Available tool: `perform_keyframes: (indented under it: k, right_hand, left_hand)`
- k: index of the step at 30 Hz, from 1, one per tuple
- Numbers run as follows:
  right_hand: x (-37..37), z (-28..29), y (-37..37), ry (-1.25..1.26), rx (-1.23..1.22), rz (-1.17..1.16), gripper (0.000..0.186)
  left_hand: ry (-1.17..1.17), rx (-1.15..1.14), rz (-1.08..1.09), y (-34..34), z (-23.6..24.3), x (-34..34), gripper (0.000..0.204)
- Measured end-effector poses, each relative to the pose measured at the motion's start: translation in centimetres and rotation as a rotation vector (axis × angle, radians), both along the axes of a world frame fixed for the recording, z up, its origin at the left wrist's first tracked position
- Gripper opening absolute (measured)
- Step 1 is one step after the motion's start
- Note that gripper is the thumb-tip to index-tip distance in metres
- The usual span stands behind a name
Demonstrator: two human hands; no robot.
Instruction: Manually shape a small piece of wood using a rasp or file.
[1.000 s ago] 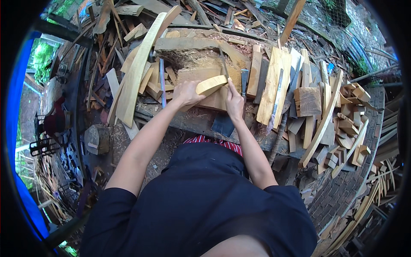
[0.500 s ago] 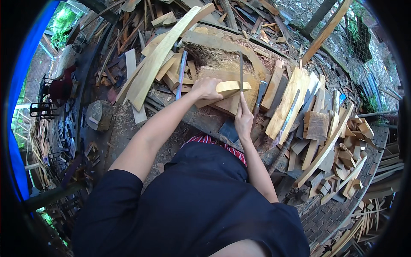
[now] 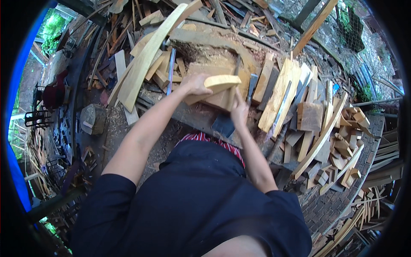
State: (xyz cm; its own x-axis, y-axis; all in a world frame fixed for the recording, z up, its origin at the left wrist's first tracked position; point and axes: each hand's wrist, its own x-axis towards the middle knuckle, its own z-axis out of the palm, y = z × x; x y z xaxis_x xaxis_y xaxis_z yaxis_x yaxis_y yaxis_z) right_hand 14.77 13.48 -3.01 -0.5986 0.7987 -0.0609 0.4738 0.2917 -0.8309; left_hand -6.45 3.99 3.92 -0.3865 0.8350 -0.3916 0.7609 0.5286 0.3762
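From the head camera, looking down past the dark shirt (image 3: 192, 201), I see both hands meeting over the bench (image 3: 186, 116). The left hand (image 3: 198, 84) has its grip closed around the left end of a curved piece of wood (image 3: 223, 80), pale on its upper face. That piece is above a squared wood block (image 3: 217, 101); whether the two touch I can't tell. The right hand (image 3: 239, 110), a little blurred, has its grip narrowed on the near end of a thin dark tool (image 3: 237, 64), which points away from the person and crosses beside the curved piece's right end.

Just right of the tool lies a chisel (image 3: 252, 85). Farther right, a saw (image 3: 283, 105) lies along a pale plank (image 3: 290, 70), near a chunky block (image 3: 310, 116). Over on the left, a long curved board (image 3: 148, 64) leans across some offcuts, and a stump (image 3: 93, 116) stands on the ground.
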Motion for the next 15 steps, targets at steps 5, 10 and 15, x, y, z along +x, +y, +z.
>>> perform_keyframes:
  k: [5, 10, 15]
  right_hand:
    - [1.6, -0.1, -1.1, 0.123, -0.099, -0.008, 0.041]
    - [1.5, 2.0, 2.1, -0.009, -0.255, -0.066, 0.049]
    - [2.2, -3.0, 2.4, 0.066, -0.179, -0.147, 0.052]
  left_hand:
    - [0.05, -0.075, -0.011, 0.2, 0.9, 0.9, 0.07]
    - [0.134, -0.094, 0.037, -0.3, 2.2, 2.7, 0.06]
    - [0.12, -0.086, -0.103, 0.0, 2.6, 2.7, 0.063]
